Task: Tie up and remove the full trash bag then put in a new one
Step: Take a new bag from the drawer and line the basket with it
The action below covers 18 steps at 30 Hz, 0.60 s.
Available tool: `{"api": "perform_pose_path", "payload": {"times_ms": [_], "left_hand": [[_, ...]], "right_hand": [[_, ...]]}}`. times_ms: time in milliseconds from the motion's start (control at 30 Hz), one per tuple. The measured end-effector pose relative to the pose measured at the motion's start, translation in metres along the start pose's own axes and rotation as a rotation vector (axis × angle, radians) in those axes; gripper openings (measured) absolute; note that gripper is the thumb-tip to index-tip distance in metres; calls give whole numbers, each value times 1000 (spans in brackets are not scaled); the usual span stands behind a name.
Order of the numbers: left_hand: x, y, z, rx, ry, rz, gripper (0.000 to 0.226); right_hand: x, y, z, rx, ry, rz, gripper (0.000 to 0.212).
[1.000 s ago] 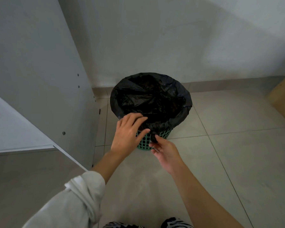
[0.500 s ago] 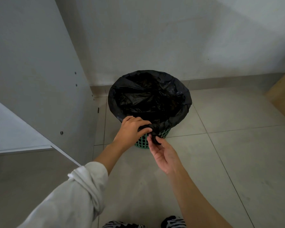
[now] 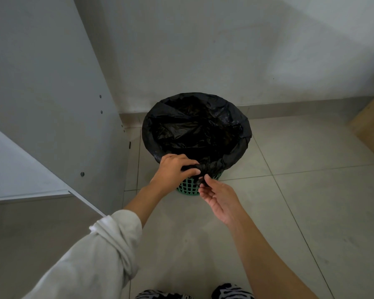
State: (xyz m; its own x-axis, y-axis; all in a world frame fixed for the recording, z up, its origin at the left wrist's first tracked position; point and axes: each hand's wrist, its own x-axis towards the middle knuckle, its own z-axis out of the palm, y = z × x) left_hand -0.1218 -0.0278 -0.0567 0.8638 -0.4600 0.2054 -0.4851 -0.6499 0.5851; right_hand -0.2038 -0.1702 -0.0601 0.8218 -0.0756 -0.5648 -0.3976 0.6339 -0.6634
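Gripped the near rim of the black trash bag (image 3: 194,130) with the left hand (image 3: 173,172), fingers (image 3: 188,163) curled over a bunched fold of film, likely to gather slack and peel it off the rim. Appeared to pinch a dark twisted tail of the same bag, just below those fingers, between thumb and fingertips of the right hand (image 3: 220,201), palm turned up, probably to work loose a cinching twist. Kept the bag seated in the green lattice bin (image 3: 187,188), folded over the top, mouth wide open beyond the fingers, not yet tied or lifted. Could not make out any contents in the dark interior.

Stood the bin in a tight corner: grey cabinet panel (image 3: 52,87) close to the left of the fingers, white wall (image 3: 225,50) just beyond the bin, wooden edge (image 3: 371,126) well off to the right, bare floor tiles (image 3: 300,212) to the right and nearer. Judged panel and wall as the limits on sideways pull; best lifted straight up or back.
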Motion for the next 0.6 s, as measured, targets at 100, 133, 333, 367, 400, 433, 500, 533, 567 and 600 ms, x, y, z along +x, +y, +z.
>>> {"api": "perform_pose_path", "payload": {"times_ms": [100,133,333,367,400,433,500,533,567,600], "left_hand": [[0,-1,0,-14,-11,-8,36],[0,-1,-1,-19,-16,-12,35],[0,-3,0,-30,-29,-12,35],[0,-2,-1,-37,-37,-14,35],[-2,-1,-1,-27,-39,-3,34],[-4,1,0,39,-14,35,33],[-17,5,7,271,176,134,29],[-27,9,11,314,277,136,25],[-37,14,16,298,353,97,21],[-47,16,22,225,377,15,20]], "right_hand": [[3,0,5,94,19,62,7],[3,1,6,129,11,74,8],[5,2,6,172,-32,101,11],[6,2,5,177,-19,108,11],[7,3,6,178,-5,115,10],[9,3,6,171,14,120,9],[13,4,7,161,53,118,6],[15,4,6,160,64,111,6],[16,4,6,150,71,102,6],[17,5,5,132,80,94,7]]}}
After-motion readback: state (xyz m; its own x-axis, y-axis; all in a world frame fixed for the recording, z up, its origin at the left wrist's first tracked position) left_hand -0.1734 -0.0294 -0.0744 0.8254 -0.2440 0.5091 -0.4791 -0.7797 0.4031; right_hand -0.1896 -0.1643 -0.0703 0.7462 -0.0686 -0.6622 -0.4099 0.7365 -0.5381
